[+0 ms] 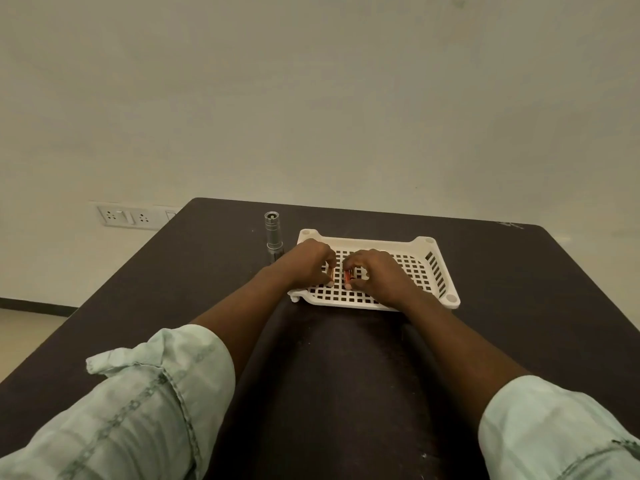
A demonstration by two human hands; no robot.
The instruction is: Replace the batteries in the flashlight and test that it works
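Now | I read battery pickup | left hand (310,259), right hand (375,271) each pinch a battery (348,274) in tray (446,271) | flashlight (273,237) at 10 o'clock (standing) | next: check polarity.

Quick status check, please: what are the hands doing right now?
Left hand and right hand both in white tray, fingers around small red batteries. Flashlight lies untouched left of tray. Nothing in the way.

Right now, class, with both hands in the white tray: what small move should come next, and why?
Probably lift the batteries clear of the tray. Both hands, left and right, are closed around small orange cells there, while the flashlight stands untouched on the table left of the tray.
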